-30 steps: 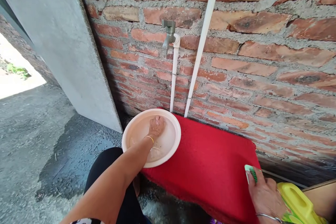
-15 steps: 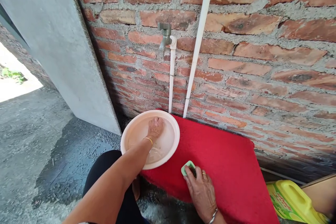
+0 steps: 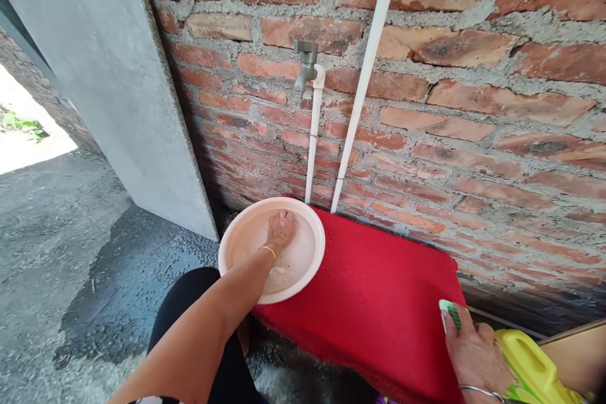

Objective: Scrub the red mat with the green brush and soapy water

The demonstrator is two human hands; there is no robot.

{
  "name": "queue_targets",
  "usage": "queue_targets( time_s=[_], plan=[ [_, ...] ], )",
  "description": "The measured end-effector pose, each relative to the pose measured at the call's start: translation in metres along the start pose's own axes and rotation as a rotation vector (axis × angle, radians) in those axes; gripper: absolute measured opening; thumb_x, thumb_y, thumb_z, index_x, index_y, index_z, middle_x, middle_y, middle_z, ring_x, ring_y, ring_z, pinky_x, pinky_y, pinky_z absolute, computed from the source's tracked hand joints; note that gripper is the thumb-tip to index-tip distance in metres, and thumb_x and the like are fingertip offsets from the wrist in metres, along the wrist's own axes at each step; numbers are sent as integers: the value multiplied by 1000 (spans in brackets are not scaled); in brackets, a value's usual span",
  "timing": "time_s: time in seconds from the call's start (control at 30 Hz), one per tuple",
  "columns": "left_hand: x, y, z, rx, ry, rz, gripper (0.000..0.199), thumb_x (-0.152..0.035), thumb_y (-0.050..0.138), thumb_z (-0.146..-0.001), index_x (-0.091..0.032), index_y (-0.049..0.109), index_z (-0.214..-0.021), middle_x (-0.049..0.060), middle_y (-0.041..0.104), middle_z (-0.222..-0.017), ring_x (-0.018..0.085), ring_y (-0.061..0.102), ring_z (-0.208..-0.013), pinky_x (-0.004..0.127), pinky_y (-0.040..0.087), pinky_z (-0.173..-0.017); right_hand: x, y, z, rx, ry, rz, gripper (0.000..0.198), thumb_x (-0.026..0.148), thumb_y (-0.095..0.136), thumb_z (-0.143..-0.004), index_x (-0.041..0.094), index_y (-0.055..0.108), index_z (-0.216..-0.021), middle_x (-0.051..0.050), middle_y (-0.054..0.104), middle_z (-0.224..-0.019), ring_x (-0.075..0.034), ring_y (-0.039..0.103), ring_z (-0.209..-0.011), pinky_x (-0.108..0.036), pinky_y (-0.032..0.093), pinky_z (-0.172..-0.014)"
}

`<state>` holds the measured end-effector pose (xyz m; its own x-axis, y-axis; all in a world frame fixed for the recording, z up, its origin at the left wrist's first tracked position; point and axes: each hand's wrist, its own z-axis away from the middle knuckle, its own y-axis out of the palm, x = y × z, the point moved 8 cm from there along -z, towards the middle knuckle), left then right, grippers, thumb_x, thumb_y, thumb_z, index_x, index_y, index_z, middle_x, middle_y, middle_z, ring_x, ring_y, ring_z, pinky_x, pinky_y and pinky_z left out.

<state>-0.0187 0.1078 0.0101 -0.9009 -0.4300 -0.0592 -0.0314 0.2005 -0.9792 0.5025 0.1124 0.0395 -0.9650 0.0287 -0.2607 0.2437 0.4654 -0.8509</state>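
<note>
With the clock face centred on the view, a grey slab [image 3: 127,82] leans at 10 o'clock. At 7 o'clock the left hand [image 3: 281,230] is inside a pale pink basin [image 3: 320,246], fingers curled low; whether it clenches anything I cannot tell, and it has hardly moved. A metal tap [image 3: 305,66] sits at 12 o'clock above the basin, beside two white pipes [image 3: 364,79] on the brick wall [image 3: 440,158]. The red cloth [image 3: 379,284] spreads towards 5 o'clock, its near end under the basin. At 4 o'clock the right hand [image 3: 476,347] grips a green-and-white scrubbing brush [image 3: 451,312], just beside a yellow handled jug [image 3: 549,379]. Half a second ago that brush was near the basin; now it is at the cloth's far end, as it was a second ago, which suggests back-and-forth scrubbing strokes with the cloth lying in place. Counted: one slab, one basin, one tap, two pipes, one cloth, one brush, one jug.
</note>
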Motion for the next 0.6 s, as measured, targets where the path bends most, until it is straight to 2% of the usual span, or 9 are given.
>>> queue_targets(
  time_s=[0.1,0.23,0.33,0.4,0.47,0.6],
  plan=[
    [0,1,0,-14,3,-11,29,-25,38,-96,-16,65,-105,15,63,-108,29,59,-100,41,40,-85,52,-23,11,-83,-155,-70,42,47,40,-100,26,71,-119,-9,63,-85,-20,59,-64,-32,43,-57],
    [0,1,1,-29,6,-22,30,-25,38,-96,-16,65,-106,15,63,-107,29,59,-101,41,40,-85,144,-61,55,-131,-463,-282,31,39,52,-96,32,69,-121,-6,64,-90,-19,60,-74,-29,45,-67],
    [1,1,1,-45,12,-18,30,-25,38,-96,-15,65,-104,15,64,-107,28,59,-101,41,40,-86,182,-78,86,-124,-586,-395,31,37,54,-96,35,67,-124,-5,64,-94,-17,58,-75,-28,45,-70],
    [1,0,1,-53,15,-12,30,-25,38,-96,-15,65,-103,15,64,-106,28,60,-100,41,40,-86,183,-79,93,-117,-596,-402,31,37,53,-97,36,66,-124,-5,64,-96,-17,59,-76,-28,45,-71],
    [0,0,1,-49,18,-6,30,-25,38,-96,-15,65,-103,16,64,-106,29,60,-100,41,40,-85,166,-72,87,-116,-559,-355,31,38,51,-97,34,67,-123,-6,65,-95,-17,59,-75,-29,45,-71],
    [-1,0,0,-33,14,11,30,-26,38,-95,-15,66,-103,17,64,-106,29,61,-100,40,40,-84,91,-37,52,-56,-352,-196,36,41,45,-98,28,71,-119,-9,64,-89,-20,61,-72,-32,46,-67]
  ],
)
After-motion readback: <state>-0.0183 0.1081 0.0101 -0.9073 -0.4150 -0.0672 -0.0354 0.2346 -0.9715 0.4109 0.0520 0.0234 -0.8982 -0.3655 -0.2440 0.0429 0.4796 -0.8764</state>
